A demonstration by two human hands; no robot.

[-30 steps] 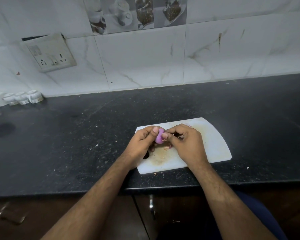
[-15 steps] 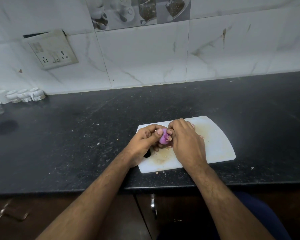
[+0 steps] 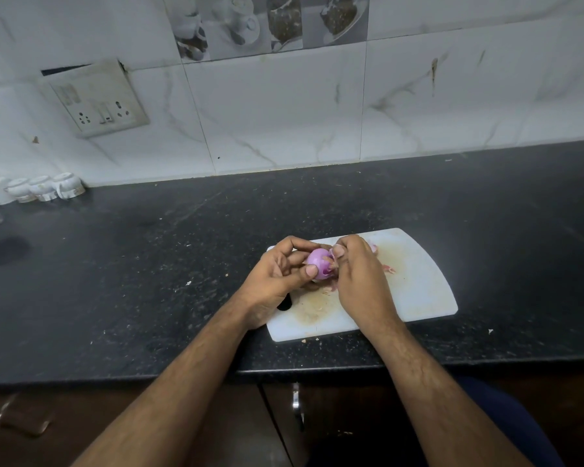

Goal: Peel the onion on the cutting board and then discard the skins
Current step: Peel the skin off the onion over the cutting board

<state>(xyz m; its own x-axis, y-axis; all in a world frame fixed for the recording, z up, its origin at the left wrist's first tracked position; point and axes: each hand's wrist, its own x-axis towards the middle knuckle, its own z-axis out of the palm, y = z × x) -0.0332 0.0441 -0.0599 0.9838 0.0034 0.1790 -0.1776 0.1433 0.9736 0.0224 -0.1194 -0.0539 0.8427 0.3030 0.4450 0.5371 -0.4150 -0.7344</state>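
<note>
Far over at the left, against the marble-tiled wall, a row of small white cups (image 3: 38,188) lies on the dark speckled surface (image 3: 149,271), with a tilted switch-and-socket plate (image 3: 96,97) on the wall above them. Moving along, the surface is bare apart from a few pale crumbs, until the white cutting board (image 3: 418,284) near the front edge. The left hand (image 3: 277,274) is curled around the onion (image 3: 319,262), thumb pressed against its near side and fingers wrapped over the top, holding it just above the board's left half. The onion shows smooth and purple, mostly bare, with a bit of loose skin at its right side. The right hand (image 3: 358,274) is right up against it, fingertips pinched closed on that strip of skin. Under and between the hands, the board is stained brownish, and the dark handle slot (image 3: 285,303) peeks out beside the left wrist. Further right, a few pinkish skins (image 3: 386,268) lie on the board, just beyond the right hand's knuckles. Below the front edge sit dark cabinet doors with a metal handle (image 3: 295,399).
</note>
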